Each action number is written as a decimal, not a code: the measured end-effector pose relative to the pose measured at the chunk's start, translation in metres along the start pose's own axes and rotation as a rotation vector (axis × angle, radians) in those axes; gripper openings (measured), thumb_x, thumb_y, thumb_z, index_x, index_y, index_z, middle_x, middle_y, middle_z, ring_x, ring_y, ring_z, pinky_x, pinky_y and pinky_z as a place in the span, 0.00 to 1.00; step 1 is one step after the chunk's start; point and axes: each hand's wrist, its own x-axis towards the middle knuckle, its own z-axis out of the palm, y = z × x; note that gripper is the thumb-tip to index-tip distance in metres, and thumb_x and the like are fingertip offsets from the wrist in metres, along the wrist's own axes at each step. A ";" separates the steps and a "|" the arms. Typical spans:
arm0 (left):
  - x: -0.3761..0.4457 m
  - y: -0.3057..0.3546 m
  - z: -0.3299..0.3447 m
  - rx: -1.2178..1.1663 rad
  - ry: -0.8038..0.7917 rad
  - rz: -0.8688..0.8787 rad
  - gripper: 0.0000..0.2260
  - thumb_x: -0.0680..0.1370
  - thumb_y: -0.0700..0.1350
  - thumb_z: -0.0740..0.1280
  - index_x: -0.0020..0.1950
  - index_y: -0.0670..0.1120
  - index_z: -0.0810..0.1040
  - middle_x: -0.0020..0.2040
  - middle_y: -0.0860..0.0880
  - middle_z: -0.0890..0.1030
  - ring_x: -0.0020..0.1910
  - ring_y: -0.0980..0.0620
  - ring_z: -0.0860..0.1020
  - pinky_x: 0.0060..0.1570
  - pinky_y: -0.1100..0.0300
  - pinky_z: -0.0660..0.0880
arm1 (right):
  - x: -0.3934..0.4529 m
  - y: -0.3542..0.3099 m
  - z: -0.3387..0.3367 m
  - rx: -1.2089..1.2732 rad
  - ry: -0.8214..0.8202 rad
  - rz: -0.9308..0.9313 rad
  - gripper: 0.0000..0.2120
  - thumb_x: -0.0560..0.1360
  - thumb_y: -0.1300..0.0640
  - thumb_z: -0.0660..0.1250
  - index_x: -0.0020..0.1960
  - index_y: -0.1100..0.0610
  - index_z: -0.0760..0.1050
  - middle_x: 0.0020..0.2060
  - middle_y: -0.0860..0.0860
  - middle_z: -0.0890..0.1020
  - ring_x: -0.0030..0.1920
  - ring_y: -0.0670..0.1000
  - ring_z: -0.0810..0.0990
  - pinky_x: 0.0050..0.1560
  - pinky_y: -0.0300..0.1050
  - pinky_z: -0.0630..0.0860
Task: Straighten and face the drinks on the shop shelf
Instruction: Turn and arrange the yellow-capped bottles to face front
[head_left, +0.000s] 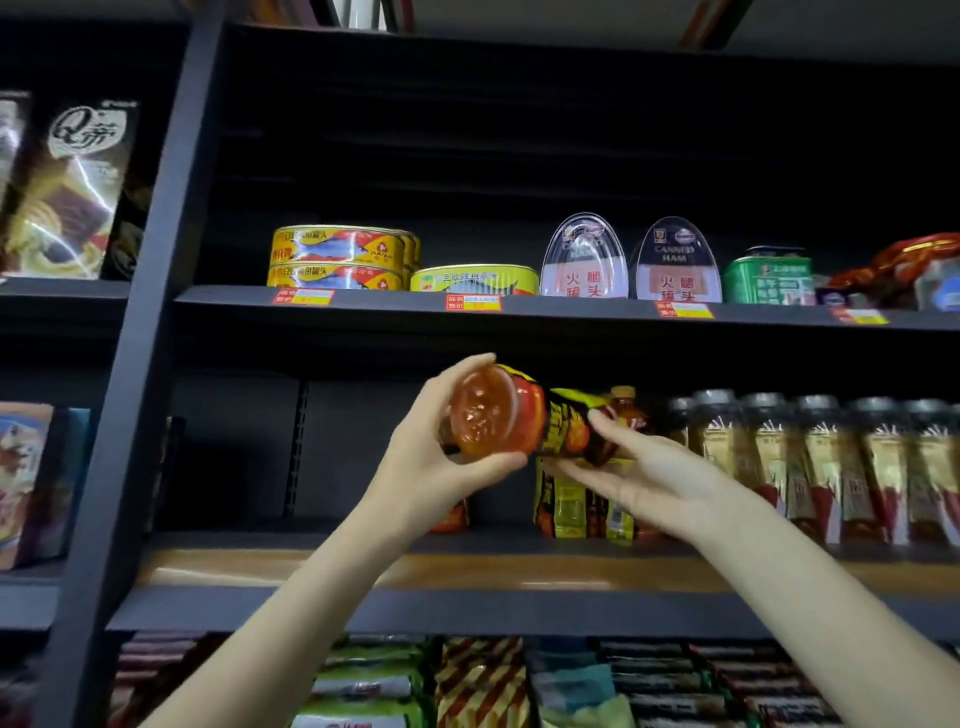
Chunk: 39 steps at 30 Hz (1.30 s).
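Left hand (441, 447): your nearest grip; thumb and fingers curl round the base of the orange drink bottle (524, 415), which you hold tipped on its side, base toward you, in front of the middle shelf (363, 540).
Right hand (639, 473): fingers stretch along the bottle's yellow-and-black label, cradling it from below and the side; whether the thumb wraps behind it cannot be told.
Bottle position: in the air between both hands, cap end pointing in toward the shelf, touching no board.
Step in hand: most likely standing this bottle upright and facing it. Swing the base down with your left hand while the right steadies the label, then turn the label to the front before you let go.
Landing spot: the bare stretch of shelf board to the left of the standing yellow-labelled bottles (582, 504) looks the natural place; set it just beside them, level with the front edge.
Overhead edge: the canned-goods shelf (363, 306) sits close above the bottle, so tilt it upright low, not high.
Right-hand neighbours: the row of dark-capped bottles (810, 457) stands packed near your right wrist; keep the elbow from sweeping them.
Open room: left of the bottle, back to the upright post (150, 364).
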 end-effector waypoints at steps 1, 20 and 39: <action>0.000 0.001 -0.003 0.042 -0.057 0.041 0.33 0.67 0.43 0.76 0.67 0.59 0.67 0.62 0.60 0.71 0.61 0.60 0.72 0.51 0.63 0.77 | 0.000 0.001 0.001 0.003 -0.004 0.019 0.13 0.73 0.64 0.67 0.56 0.64 0.71 0.55 0.72 0.73 0.56 0.71 0.75 0.41 0.62 0.79; -0.002 -0.004 0.001 0.029 -0.025 0.000 0.29 0.66 0.44 0.77 0.62 0.60 0.71 0.62 0.57 0.72 0.61 0.54 0.73 0.50 0.57 0.79 | 0.006 0.010 -0.010 0.073 0.039 -0.086 0.22 0.70 0.58 0.70 0.62 0.63 0.72 0.54 0.64 0.80 0.53 0.62 0.81 0.46 0.56 0.82; 0.011 -0.041 0.025 0.264 -0.213 -0.064 0.17 0.70 0.43 0.74 0.50 0.59 0.71 0.52 0.60 0.75 0.52 0.63 0.75 0.52 0.70 0.73 | 0.011 0.031 -0.027 -0.716 0.063 -0.826 0.37 0.66 0.65 0.76 0.59 0.34 0.64 0.59 0.40 0.73 0.57 0.41 0.78 0.54 0.36 0.78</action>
